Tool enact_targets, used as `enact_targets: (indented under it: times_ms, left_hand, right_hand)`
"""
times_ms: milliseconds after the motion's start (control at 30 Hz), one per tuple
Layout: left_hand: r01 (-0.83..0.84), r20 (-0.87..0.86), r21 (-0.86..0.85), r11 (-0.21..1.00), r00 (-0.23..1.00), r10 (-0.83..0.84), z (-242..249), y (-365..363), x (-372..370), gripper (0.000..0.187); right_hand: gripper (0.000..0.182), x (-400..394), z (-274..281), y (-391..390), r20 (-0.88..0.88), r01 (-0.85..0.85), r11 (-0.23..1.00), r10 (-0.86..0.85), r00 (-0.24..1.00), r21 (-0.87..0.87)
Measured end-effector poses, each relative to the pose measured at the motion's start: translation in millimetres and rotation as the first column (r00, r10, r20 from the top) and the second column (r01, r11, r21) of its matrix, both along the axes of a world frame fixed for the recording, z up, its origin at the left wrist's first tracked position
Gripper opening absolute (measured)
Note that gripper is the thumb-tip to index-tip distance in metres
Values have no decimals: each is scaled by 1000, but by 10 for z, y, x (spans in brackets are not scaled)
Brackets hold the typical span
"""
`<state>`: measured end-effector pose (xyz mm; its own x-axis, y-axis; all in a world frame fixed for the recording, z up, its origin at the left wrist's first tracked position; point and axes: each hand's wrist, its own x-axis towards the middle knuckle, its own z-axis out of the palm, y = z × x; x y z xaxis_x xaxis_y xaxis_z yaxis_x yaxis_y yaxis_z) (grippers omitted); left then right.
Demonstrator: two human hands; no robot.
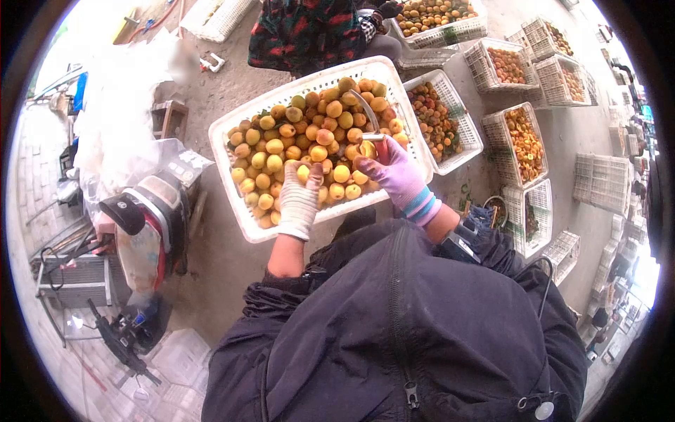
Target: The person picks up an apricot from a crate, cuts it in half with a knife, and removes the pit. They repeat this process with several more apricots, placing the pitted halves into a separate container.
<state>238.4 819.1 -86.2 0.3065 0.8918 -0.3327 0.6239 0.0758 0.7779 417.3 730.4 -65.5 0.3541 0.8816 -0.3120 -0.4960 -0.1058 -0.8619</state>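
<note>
Straight ahead of me, a white plastic crate point(247, 228) is filled with yellow-orange apricots point(299, 130). My left hand point(300, 204), in a pale knitted glove with dirty fingertips, reaches over the crate's near side. Its thumb and fingers close around a yellow apricot point(303, 174). In a purple glove with a blue cuff, my right hand point(401, 176) grips the red handle of a small sickle point(367, 109). The curved metal blade points away from me over the fruit. A cut-looking apricot point(368, 149) shows beside the handle at my right thumb.
Another crate of fruit point(460, 144) adjoins on the right, with several more crates point(517, 144) beyond. A person in a patterned garment point(306, 35) is across from me. To the left stands a scooter point(144, 232) near a wooden stool point(169, 118).
</note>
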Motion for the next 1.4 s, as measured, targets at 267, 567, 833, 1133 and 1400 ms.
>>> enact_targets:
  times_ms: [267, 567, 833, 1133, 1400]
  left_hand:
    - [228, 607, -762, 606, 579, 545, 116, -106, 268, 71]
    - [450, 667, -686, 572, 703, 248, 217, -416, 698, 88]
    - [556, 646, -708, 434, 759, 82, 227, -794, 1303, 97]
    - [475, 536, -695, 541, 843, -52, -16, -1018, 1561, 79]
    - [383, 385, -593, 709, 907, -169, 97, -1110, 1484, 64]
  right_hand:
    - [57, -112, 111, -20, 520, -171, 983, 180, 835, -65]
    - [53, 248, 302, -347, 634, -177, 938, 333, 698, -298]
    - [63, 855, -187, -953, 450, -92, 949, 226, 864, -301]
    - [24, 2921, -989, -2753, -86, 535, 675, -657, 749, -508]
    - [31, 5434, -1741, -3842, 488, 810, 224, -701, 520, -542]
